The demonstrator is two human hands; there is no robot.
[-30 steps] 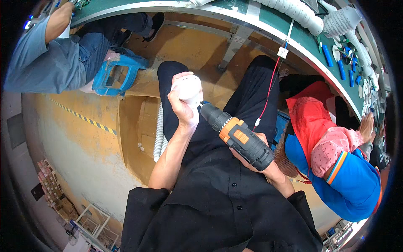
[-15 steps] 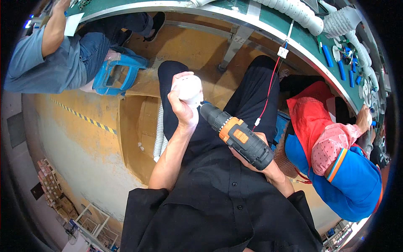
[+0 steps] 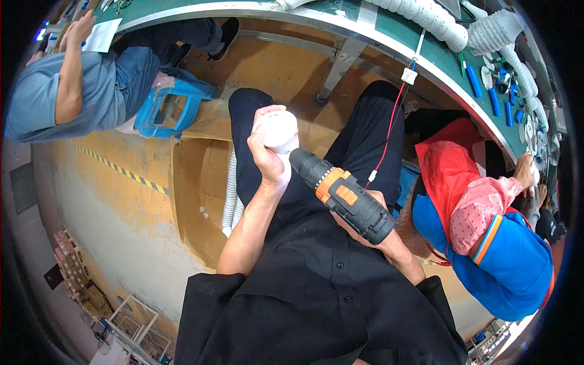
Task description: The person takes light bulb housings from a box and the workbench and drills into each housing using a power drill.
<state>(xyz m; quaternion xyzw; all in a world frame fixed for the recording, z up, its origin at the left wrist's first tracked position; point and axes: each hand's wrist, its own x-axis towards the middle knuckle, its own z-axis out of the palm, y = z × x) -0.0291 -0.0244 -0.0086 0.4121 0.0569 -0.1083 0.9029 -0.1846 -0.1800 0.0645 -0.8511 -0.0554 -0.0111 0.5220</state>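
My left hand [image 3: 265, 151] grips a round white plastic part [image 3: 279, 130] above my left knee, its fingers curled around the far side. A black and orange cordless drill [image 3: 345, 198] lies slantwise across my lap, its chuck against or very close to the white part's lower right side. I cannot make out the bit at the tip. Wrapped beneath the drill body is my right hand [image 3: 376, 196], mostly hidden by the tool.
A green workbench [image 3: 243, 13] curves along the far side, with white corrugated hose [image 3: 435, 24] and blue tubes [image 3: 496, 102] on it. A red wire [image 3: 389, 131] hangs from its edge. One person sits at left on a blue stool [image 3: 165, 109], another at right. A cardboard box [image 3: 190, 207] stands beside my left leg.
The white part has turned and shifted slightly right and down in my left hand, and the bit is less visible now. The person at left has raised a hand.
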